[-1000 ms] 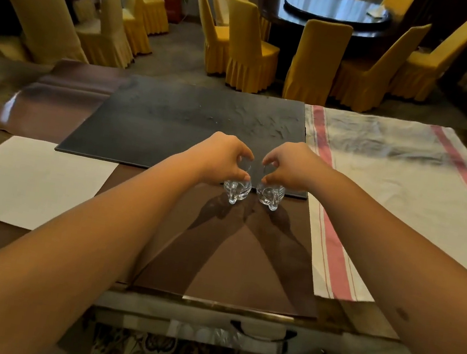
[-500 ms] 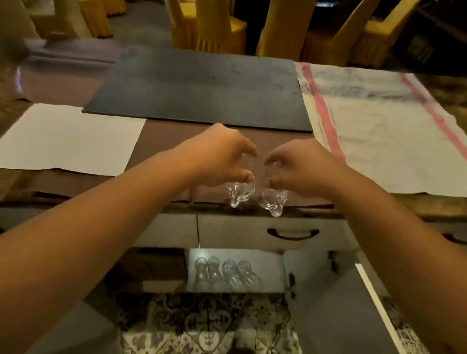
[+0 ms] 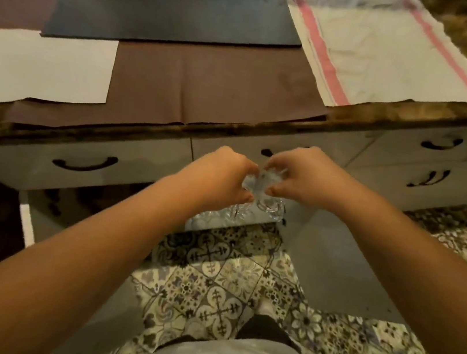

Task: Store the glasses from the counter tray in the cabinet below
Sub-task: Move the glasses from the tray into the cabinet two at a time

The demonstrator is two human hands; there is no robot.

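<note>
My left hand (image 3: 220, 178) grips a small clear glass (image 3: 241, 209), and my right hand (image 3: 301, 178) grips a second clear glass (image 3: 271, 208). Both hands are side by side, almost touching, below the counter's front edge and in front of the open cabinet (image 3: 253, 219). Both glasses are blurred and partly hidden by my fingers. Under them, several stored glasses (image 3: 205, 218) show faintly on the cabinet floor. The dark tray (image 3: 173, 1) lies flat at the back of the counter with nothing on it.
The right cabinet door (image 3: 334, 264) swings open toward me; the left door (image 3: 29, 219) is open too. Drawers with black handles (image 3: 84, 165) run under the counter edge. A white sheet (image 3: 39, 66), a brown cloth (image 3: 215, 86) and a pink-striped towel (image 3: 376, 43) cover the counter. Patterned tiles (image 3: 224, 290) lie below.
Both hands have carried the two glasses off the counter and down past its front edge to the open cabinet. My view has tilted downward.
</note>
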